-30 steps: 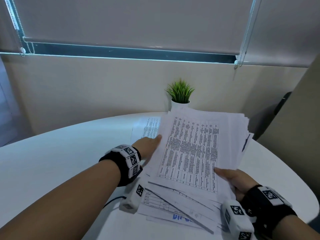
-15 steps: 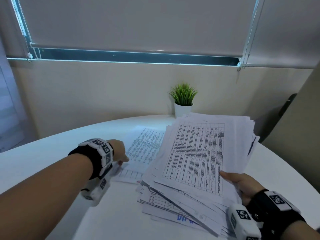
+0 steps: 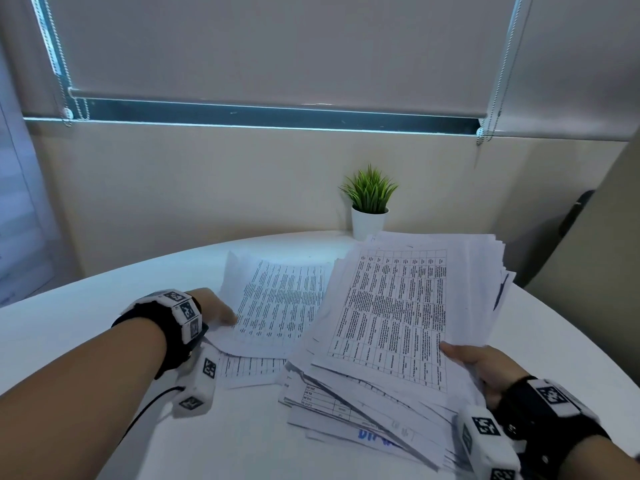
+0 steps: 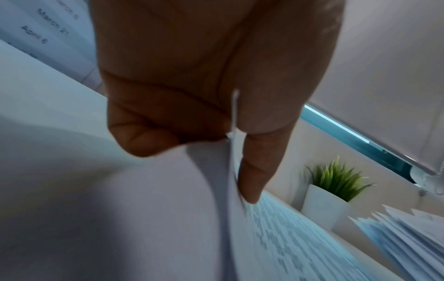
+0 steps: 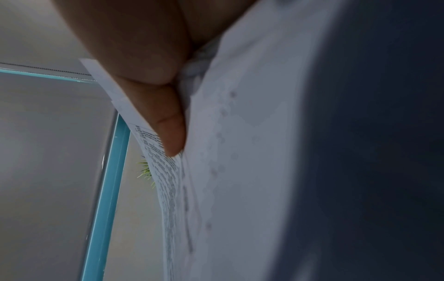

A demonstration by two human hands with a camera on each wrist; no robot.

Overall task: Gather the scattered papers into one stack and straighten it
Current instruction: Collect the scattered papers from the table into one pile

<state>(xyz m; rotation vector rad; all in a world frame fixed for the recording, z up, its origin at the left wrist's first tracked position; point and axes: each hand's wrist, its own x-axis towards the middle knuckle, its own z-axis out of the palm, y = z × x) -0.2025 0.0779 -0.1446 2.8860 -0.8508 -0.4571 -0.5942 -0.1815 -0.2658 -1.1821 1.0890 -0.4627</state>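
The papers (image 3: 388, 317) at the right of the frame are seen to be thin white printed sheets, matt and flexible. The sheets (image 3: 277, 306) at the centre are of the same paper. The table (image 3: 86, 306) is finished in a smooth white surface with a faint sheen. The pot (image 3: 367, 223) at upper centre appears smooth and white. The blind (image 3: 277, 46) looks like matt cloth, its chain (image 3: 55, 57) beaded.

The stack (image 3: 398, 317) is a thick, ragged sheaf of white printed sheets, top page a table, edges fanned and uneven; its right side is lifted, its lower sheets splayed on the table; just left, two loose sheets (image 3: 277, 306) of printed text overlap, the upper one raised at its left edge.
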